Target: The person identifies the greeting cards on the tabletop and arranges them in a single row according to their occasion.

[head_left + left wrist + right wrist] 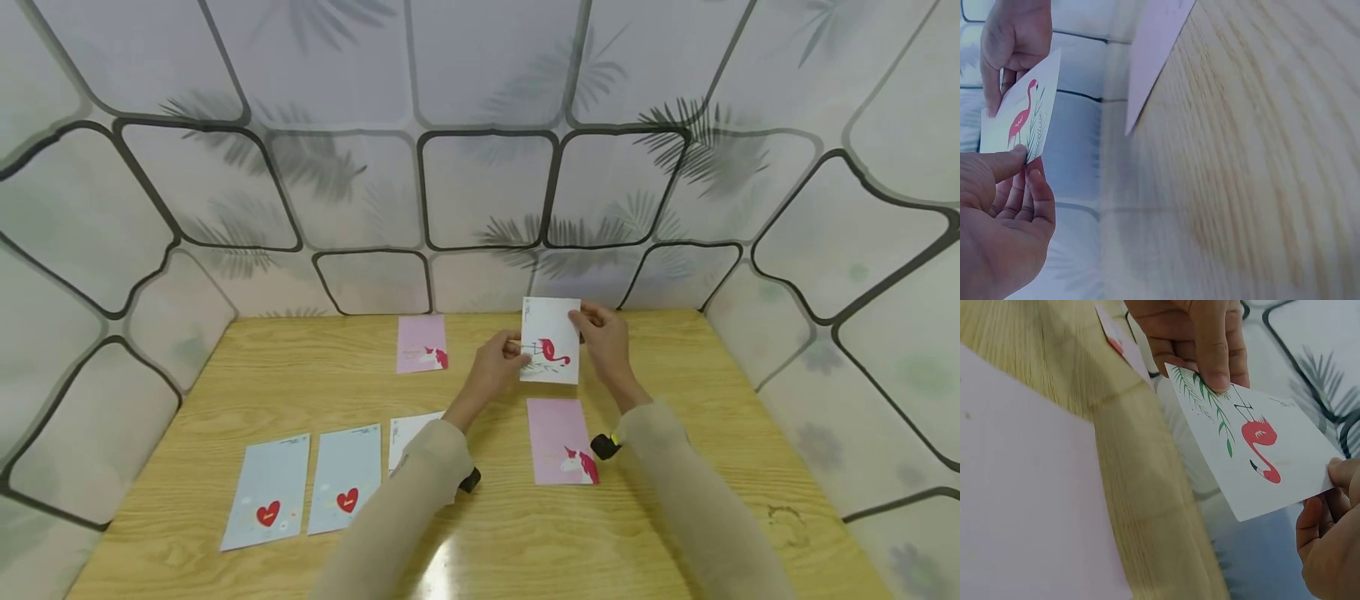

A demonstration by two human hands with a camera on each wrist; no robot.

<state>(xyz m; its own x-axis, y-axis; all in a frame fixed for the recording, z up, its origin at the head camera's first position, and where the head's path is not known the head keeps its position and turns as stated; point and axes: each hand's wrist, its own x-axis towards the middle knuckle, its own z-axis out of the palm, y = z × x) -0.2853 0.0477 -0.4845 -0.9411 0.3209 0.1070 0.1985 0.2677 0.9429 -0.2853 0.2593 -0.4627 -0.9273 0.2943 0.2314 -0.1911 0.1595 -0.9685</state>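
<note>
A white card with a red flamingo and green leaves [551,333] is held up above the table by both hands. My left hand [495,364] pinches its left edge, thumb on the printed face and fingers behind. At the upper right edge, my right hand [606,340] pinches it between thumb and fingers. In the right wrist view the flamingo card [1254,444] is tilted, its printed face showing. Below it on the table lies a pink unicorn card [555,437], close to the right wrist.
Another pink unicorn card [422,342] lies at the back. Two pale blue heart cards [264,492] lie side by side at the front left. A white card [405,429] is partly hidden under the left forearm. A patterned cloth wall [487,192] borders the wooden table [315,358].
</note>
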